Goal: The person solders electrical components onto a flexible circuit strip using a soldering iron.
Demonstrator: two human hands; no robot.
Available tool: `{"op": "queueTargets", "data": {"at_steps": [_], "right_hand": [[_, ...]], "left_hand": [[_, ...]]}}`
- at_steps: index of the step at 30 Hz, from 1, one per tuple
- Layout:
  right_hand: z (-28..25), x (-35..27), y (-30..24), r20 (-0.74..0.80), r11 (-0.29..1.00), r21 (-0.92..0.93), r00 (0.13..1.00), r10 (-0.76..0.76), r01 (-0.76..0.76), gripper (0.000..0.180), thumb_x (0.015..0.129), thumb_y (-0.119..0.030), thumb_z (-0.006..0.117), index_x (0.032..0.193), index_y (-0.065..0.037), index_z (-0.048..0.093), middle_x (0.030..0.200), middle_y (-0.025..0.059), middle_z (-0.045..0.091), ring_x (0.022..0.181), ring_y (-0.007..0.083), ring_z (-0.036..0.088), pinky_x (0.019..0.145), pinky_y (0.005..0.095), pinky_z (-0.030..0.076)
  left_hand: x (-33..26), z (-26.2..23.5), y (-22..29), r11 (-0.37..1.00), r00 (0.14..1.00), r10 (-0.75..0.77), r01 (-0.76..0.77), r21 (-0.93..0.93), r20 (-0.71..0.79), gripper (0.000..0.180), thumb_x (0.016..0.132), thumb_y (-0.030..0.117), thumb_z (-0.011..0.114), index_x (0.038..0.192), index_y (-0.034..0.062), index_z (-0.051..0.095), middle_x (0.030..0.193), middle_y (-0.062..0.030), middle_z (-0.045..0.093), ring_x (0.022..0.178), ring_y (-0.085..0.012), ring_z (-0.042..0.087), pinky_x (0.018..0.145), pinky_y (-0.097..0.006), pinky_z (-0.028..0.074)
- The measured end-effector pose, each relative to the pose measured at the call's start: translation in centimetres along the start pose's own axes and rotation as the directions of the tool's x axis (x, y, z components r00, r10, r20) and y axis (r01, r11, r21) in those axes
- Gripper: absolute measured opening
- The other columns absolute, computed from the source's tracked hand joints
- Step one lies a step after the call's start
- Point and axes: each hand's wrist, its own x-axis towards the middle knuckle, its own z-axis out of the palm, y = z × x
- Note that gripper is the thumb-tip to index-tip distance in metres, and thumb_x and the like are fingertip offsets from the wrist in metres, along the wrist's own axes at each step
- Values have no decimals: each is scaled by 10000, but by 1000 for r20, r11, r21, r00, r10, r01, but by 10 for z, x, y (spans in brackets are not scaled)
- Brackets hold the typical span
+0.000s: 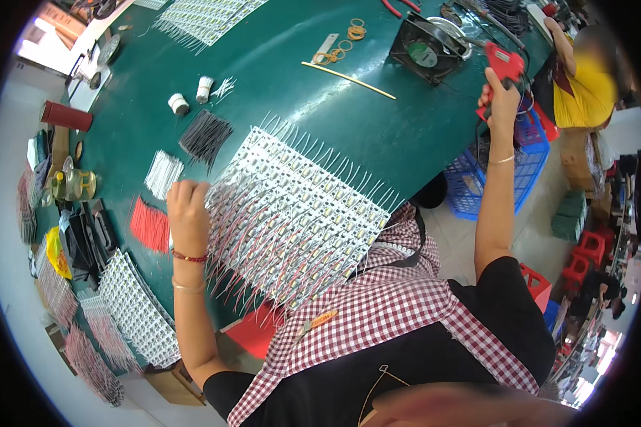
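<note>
My right hand (502,103) is wrapped round the grip of a red soldering gun (504,62), held at the right edge of the green table beside a black fan (424,51). At the left edge of a large white circuit board panel (313,206), my left hand (189,210) is closed, its fingertips pressed together; what is in them, if anything, is hidden. Rows of small components cover the panel, with thin white wires along its far edge and red and white wires over its near part. Bundles of white wires (164,173), red wires (149,226) and black wires (205,136) lie near my left hand.
Two white spools (204,89), a yellow stick (349,80) and rubber bands (356,30) lie on the green table (263,78). More wired panels (139,306) are stacked at left. A blue basket (523,171) stands at right, below a person in yellow (587,92).
</note>
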Motion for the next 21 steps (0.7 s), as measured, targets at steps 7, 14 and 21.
{"op": "queueTargets", "data": {"at_steps": [7,14,21], "right_hand": [[17,-44,-58,-14,939,307,987,-161,157,284,935,-187,621,1131,18,601,652,20,502,520,99,441,510,249,376],[90,-144,-90,528,926,377,821,-218,4,309,956,-129,539,1170,94,533,599,36,494,431,100,425,433,249,381],[131,-199,-68,779,970,-92,591,210,-224,176,869,-112,677,983,9,620,556,-12,541,410,51,487,376,204,358]], "left_hand": [[2,-20,13,978,976,-162,139,-156,-145,253,699,-91,568,911,17,654,779,-113,516,767,-276,538,665,-362,446],[17,25,26,966,983,-94,51,-254,-160,221,700,-40,599,897,40,660,787,-90,489,779,-257,523,700,-361,437],[19,34,32,962,985,-66,21,-271,-159,223,699,-47,610,894,45,667,774,-80,497,750,-248,518,675,-357,443]]}}
